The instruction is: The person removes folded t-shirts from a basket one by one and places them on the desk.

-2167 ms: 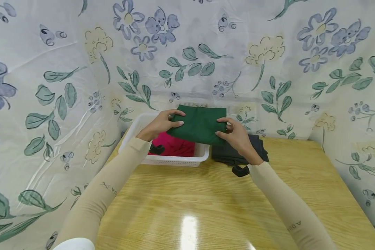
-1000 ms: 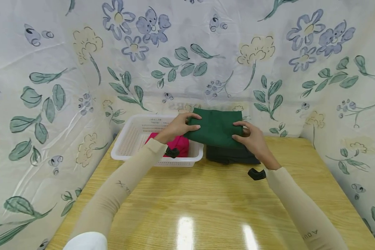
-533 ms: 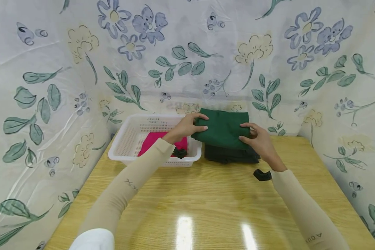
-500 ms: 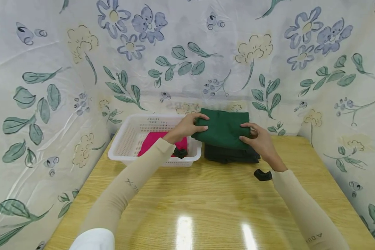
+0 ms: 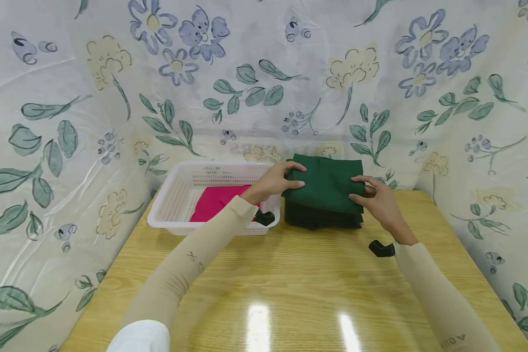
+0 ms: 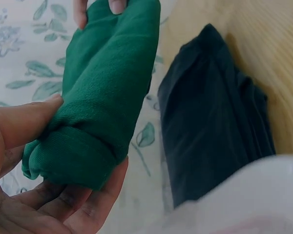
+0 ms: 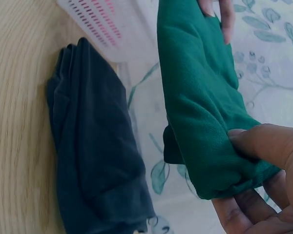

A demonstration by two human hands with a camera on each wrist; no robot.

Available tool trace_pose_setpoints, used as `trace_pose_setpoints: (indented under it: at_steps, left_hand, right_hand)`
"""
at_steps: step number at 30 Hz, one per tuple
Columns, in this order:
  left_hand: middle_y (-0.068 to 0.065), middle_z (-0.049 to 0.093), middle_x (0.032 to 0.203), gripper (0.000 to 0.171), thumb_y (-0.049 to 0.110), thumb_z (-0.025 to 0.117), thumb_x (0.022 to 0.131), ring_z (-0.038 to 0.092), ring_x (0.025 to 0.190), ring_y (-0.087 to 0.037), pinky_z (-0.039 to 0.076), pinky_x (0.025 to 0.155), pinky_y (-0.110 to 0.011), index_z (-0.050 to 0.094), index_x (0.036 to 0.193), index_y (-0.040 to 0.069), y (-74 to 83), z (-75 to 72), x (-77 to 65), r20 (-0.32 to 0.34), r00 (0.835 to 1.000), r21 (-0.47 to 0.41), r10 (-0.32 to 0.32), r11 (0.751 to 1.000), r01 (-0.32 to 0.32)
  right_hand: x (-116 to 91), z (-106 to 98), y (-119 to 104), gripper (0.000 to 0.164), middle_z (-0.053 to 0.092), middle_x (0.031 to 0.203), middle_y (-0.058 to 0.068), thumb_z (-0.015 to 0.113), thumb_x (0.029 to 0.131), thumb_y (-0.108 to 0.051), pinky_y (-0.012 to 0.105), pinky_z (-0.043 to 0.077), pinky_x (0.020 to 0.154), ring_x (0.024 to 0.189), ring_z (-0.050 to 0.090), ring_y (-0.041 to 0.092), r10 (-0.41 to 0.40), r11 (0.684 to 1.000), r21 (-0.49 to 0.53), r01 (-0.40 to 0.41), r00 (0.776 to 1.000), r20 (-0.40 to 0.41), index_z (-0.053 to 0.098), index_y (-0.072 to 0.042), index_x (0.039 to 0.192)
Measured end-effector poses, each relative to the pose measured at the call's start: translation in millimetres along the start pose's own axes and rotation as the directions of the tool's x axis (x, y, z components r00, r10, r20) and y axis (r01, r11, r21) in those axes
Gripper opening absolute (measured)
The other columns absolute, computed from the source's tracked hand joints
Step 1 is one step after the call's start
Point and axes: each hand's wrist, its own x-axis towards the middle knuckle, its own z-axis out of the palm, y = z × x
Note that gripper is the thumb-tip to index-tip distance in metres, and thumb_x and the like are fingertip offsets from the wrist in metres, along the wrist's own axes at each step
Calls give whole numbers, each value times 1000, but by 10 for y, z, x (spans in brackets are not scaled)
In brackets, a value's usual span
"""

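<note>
A folded green cloth [image 5: 325, 183] is held up between both hands. My left hand [image 5: 276, 182] grips its left end, thumb on the near face and fingers beneath, as the left wrist view shows. At the other end my right hand [image 5: 380, 203] pinches it in the same way. Below the green cloth lies a folded dark cloth [image 5: 321, 216] on the table, partly hidden in the head view. Both wrist views show a gap between the green cloth and the dark cloth [image 7: 97, 141].
Left of the dark cloth stands a white perforated basket [image 5: 167, 222] with a folded pink cloth [image 5: 215, 200] inside. Floral fabric [image 5: 246, 98] hangs behind the wooden table [image 5: 281, 274] and at its sides.
Both hands have carried the green cloth rightward from over the basket to above the dark cloth. More of the basket and pink cloth now shows. The head view has shifted slightly.
</note>
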Motion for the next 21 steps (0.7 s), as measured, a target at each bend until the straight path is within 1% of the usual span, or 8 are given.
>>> trace_pose_setpoints:
  at_steps: [3, 7, 11, 16, 18, 19, 21]
  left_hand:
    - [-12, 59, 121, 39, 19, 73, 98, 59, 104, -28, 54, 90, -39, 64, 136, 18, 21, 70, 30, 17, 1000, -4, 5, 1000, -5]
    - [-13, 59, 121, 40, 18, 73, 98, 59, 102, -28, 54, 88, -38, 64, 137, 18, 48, 180, 95, 41, 999, -16, 8, 1000, -7]
    - [-11, 57, 126, 41, 19, 74, 97, 58, 101, -27, 54, 88, -36, 64, 137, 19, 79, 297, 171, 47, 999, 2, 9, 1000, -9]
    - [-8, 53, 135, 41, 19, 74, 98, 56, 101, -26, 53, 87, -34, 64, 137, 20, 105, 430, 244, 49, 999, 25, 15, 1000, -17]
    - [-7, 51, 140, 41, 18, 74, 98, 54, 103, -25, 51, 87, -33, 64, 137, 19, 114, 480, 264, 56, 998, 16, 14, 1000, -15]
    - [-7, 50, 142, 41, 18, 74, 98, 53, 104, -24, 51, 87, -33, 64, 137, 20, 117, 504, 275, 58, 998, 12, 14, 1000, -14]
    - [-6, 47, 146, 41, 18, 74, 97, 52, 105, -24, 50, 86, -32, 64, 137, 20, 130, 551, 288, 63, 998, 6, 15, 1000, -15]
  right_hand:
    - [-38, -57, 38, 52, 60, 140, 24, 73, 98, -15, 21, 56, 82, 123, 62, 39, 0, 1000, -17, 0, 1000, -19, 55, -9, 146]
    - [-92, -140, 100, 51, 59, 142, 24, 73, 99, -19, 19, 55, 80, 124, 62, 38, 11, 999, -44, -13, 999, -40, 56, -10, 145]
    - [-148, -233, 167, 51, 56, 145, 23, 73, 99, -21, 16, 54, 81, 126, 59, 39, 22, 998, -63, -25, 998, -58, 55, -10, 146]
    - [-202, -342, 233, 52, 53, 147, 26, 73, 99, -20, 14, 52, 81, 128, 57, 43, 13, 996, -84, -19, 998, -67, 55, -7, 146]
    - [-215, -380, 263, 52, 53, 147, 27, 73, 99, -20, 15, 52, 80, 126, 59, 39, 14, 996, -86, -20, 997, -70, 55, -7, 146]
    - [-220, -399, 282, 52, 53, 147, 27, 73, 99, -20, 15, 52, 80, 124, 61, 34, 14, 996, -87, -20, 997, -72, 55, -7, 145]
    - [-231, -440, 323, 51, 54, 146, 26, 73, 99, -20, 15, 53, 79, 118, 64, 20, 15, 996, -89, -22, 997, -77, 55, -7, 145]
